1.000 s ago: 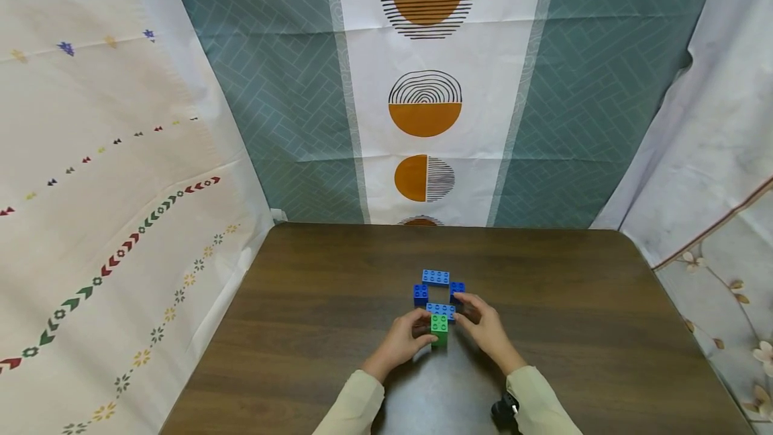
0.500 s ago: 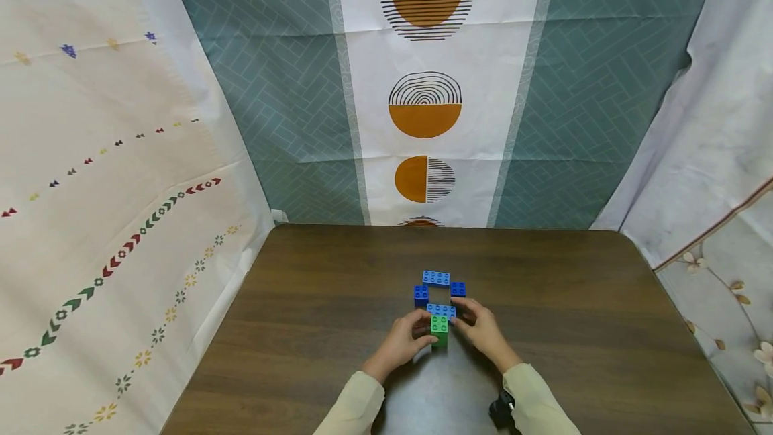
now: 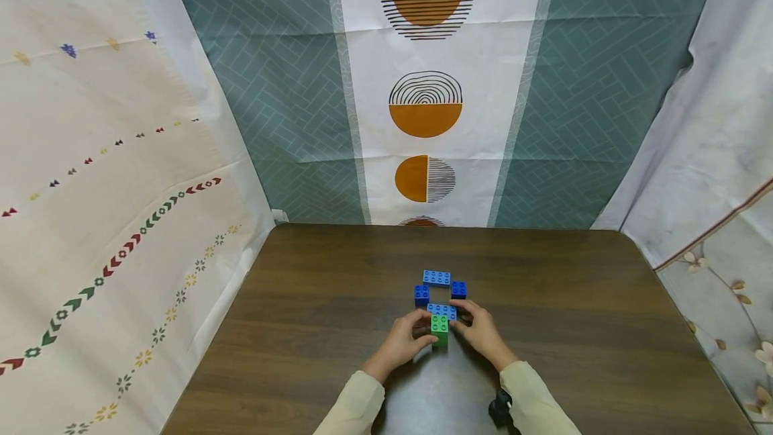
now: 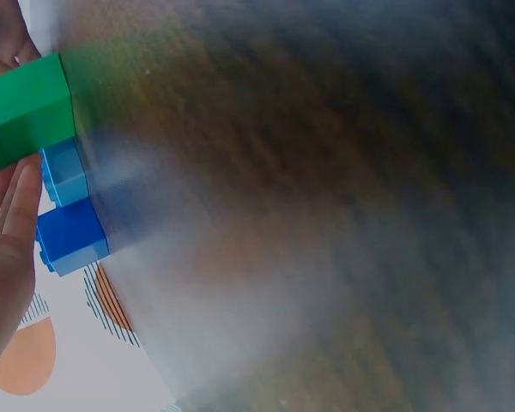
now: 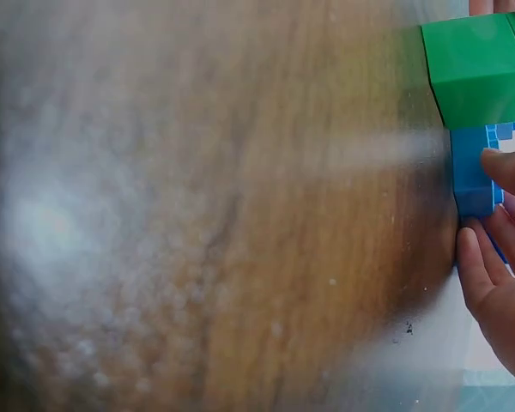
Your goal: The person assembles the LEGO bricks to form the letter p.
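Note:
Two stacked green toy bricks (image 3: 439, 333) stand at the near end of a group of blue ones, and my left hand (image 3: 400, 344) grips them from the left, thumb in front. Just behind them lies a light blue brick (image 3: 441, 311); my right hand (image 3: 485, 337) pinches its right end between thumb and fingers. In the right wrist view, my thumb (image 5: 508, 170) lies against the light blue brick (image 5: 470, 176), beside the green brick (image 5: 476, 73). A dark blue brick (image 4: 72, 236) shows past my left fingers in the left wrist view.
Farther back, a dark blue brick (image 3: 421, 295) sits on the left, another dark blue brick (image 3: 458, 289) on the right, and a light blue brick (image 3: 436, 278) behind them. All rest on a brown wooden table (image 3: 320, 307). Patterned cloths hang around its back and sides.
My right hand has shifted slightly left and toward me, its fingers leaving the right dark blue brick for the end of the near light blue brick. The left hand stays put.

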Demonstrator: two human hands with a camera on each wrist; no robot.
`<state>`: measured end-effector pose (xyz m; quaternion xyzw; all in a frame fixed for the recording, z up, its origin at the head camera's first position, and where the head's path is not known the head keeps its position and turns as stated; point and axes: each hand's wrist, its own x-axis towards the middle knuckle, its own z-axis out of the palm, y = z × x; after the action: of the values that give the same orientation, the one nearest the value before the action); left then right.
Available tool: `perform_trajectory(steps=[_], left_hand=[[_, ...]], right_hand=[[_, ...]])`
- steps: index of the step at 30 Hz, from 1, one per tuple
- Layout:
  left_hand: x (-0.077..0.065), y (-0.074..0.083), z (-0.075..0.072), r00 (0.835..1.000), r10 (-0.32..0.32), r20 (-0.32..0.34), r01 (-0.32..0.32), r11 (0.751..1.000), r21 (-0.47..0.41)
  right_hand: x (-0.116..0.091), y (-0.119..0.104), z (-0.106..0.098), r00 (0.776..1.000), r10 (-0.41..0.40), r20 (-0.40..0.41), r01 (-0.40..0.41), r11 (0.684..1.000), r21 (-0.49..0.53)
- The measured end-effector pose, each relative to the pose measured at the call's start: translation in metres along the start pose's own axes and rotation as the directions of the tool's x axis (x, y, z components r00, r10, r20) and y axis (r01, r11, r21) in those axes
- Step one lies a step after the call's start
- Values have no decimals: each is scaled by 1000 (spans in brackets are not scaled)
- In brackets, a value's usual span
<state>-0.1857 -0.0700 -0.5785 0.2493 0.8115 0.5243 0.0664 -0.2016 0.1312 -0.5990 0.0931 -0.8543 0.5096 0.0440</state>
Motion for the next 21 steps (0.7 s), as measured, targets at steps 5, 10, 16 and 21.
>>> perform_trajectory(steps=[5, 10, 16, 21], left_hand=[[1, 1, 0, 999, -42, -3, 42, 998, -40], [1, 2, 0, 998, -58, 1, 58, 998, -29], [0, 3, -1, 996, -83, 10, 83, 996, -22], [0, 2, -1, 996, -88, 14, 88, 996, -22]], right_hand=[[1, 2, 1, 1000, 2, 1, -2, 1000, -19], [3, 3, 2, 1000, -5, -2, 5, 999, -51], [4, 2, 2, 1000, 2, 10, -2, 995, -100], [6, 1, 3, 1000, 7, 19, -5, 994, -105]])
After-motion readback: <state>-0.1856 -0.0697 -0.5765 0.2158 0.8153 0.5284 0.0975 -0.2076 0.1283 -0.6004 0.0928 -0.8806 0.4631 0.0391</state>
